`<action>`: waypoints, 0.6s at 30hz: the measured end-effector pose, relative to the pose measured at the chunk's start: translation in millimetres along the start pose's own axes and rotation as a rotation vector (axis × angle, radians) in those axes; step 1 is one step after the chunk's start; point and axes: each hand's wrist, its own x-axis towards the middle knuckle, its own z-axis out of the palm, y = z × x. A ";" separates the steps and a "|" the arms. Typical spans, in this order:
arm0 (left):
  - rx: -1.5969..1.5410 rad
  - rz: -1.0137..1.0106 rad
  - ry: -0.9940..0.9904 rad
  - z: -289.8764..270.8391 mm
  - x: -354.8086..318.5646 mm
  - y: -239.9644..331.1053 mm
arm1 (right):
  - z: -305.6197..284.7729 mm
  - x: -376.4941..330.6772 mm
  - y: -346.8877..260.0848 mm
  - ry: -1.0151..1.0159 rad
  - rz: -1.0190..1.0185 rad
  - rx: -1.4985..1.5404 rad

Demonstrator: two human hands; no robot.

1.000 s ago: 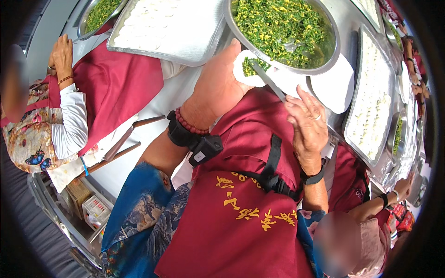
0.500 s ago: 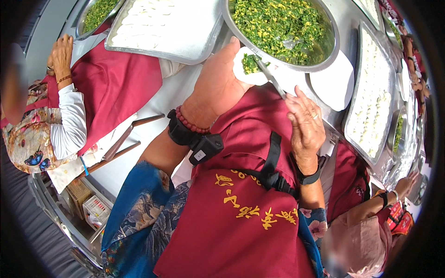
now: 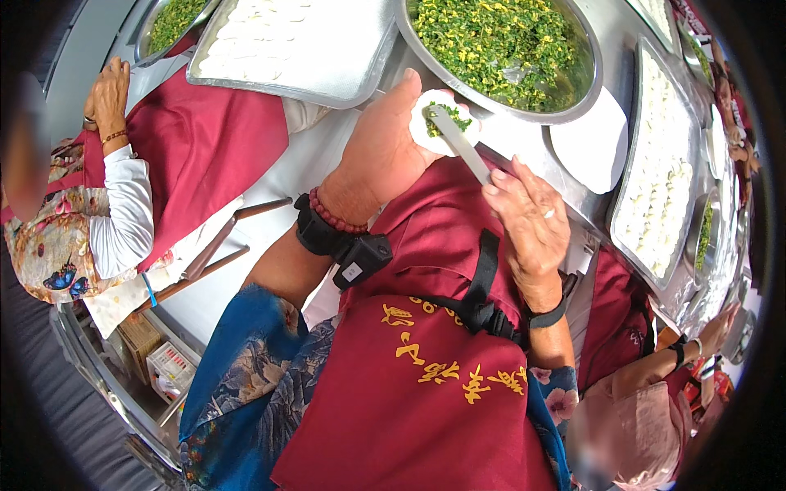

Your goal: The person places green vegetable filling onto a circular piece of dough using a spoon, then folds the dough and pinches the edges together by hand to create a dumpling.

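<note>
1. A round white dough wrapper (image 3: 419, 129) sits in the person's left hand (image 3: 383, 143), just on the near side of the large steel bowl (image 3: 524, 116).
2. Chopped green filling (image 3: 459, 125) lies on its middle.
3. The left hand holds the wrapper cupped in its fingers, the thumb raised at its left.
4. The right hand (image 3: 532, 217) grasps a flat metal spatula (image 3: 465, 150) between thumb and fingers; the blade's far end touches the filling.
5. Chopped greens with yellow bits (image 3: 491, 49) fill much of the bowl.
6. Right of the bowl is a white rounded sheet or plate (image 3: 591, 151); which, I cannot tell.
7. Farther right, a metal tray (image 3: 624, 147) bears rows of white pieces.
8. To the left, another metal tray (image 3: 348, 69) holds flat white pieces (image 3: 254, 37).
9. At far left rest a co-worker's clasped hands (image 3: 109, 94).
</note>
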 end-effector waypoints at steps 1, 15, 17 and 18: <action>0.293 0.056 -0.040 -3.9 0.1 -0.3 | 4.1 0.2 -1.0 -0.019 0.007 0.004; 0.483 0.037 -0.038 -10.6 -5.0 -14.8 | -13.4 27.9 42.0 0.143 0.268 -0.182; 0.458 0.005 -0.021 -5.6 -5.1 -20.7 | -11.0 38.4 52.9 0.069 0.195 -0.316; 0.414 -0.018 -0.034 1.6 -6.5 -20.2 | -9.0 40.1 58.3 0.029 0.189 -0.317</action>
